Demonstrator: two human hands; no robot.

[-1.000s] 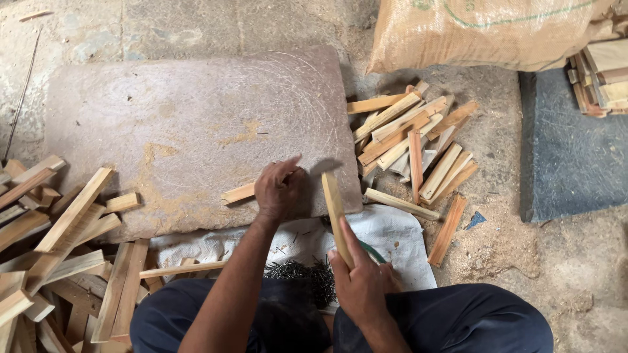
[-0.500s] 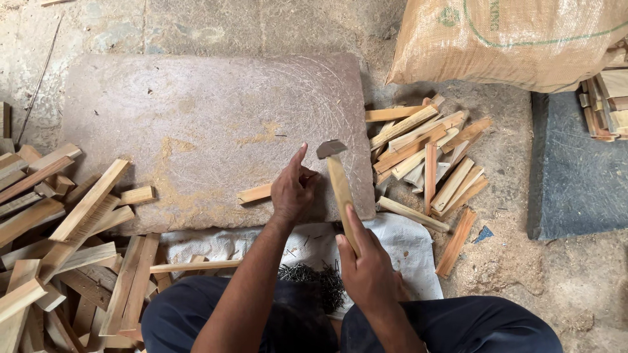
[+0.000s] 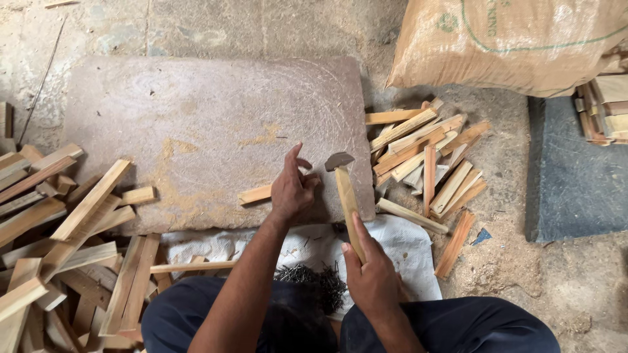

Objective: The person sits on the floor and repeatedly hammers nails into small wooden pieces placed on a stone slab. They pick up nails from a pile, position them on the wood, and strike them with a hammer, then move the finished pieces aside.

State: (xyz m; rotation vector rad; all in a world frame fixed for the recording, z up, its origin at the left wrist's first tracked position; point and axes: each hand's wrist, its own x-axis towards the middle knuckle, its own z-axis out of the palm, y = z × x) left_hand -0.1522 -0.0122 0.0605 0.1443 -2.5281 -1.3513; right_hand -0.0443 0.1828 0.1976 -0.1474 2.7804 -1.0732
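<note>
My left hand (image 3: 292,189) rests near the front edge of a flat stone slab (image 3: 196,117), pinching down on a short wooden stick (image 3: 255,194) that lies flat on it. Whether a nail stands under the fingers is hidden. My right hand (image 3: 373,278) grips the lower end of a wooden-handled hammer (image 3: 347,196). Its metal head (image 3: 339,160) hangs just right of my left fingers, slightly above the slab.
A heap of small dark nails (image 3: 314,278) lies on a white cloth (image 3: 399,242) over my lap. Cut wooden sticks are piled at the left (image 3: 59,222) and right (image 3: 425,163). A full sack (image 3: 510,46) and a dark mat (image 3: 575,176) lie at the right.
The hammer head has risen a little and my left hand's fingers have spread over the stick. The view has shifted slightly downward and left.
</note>
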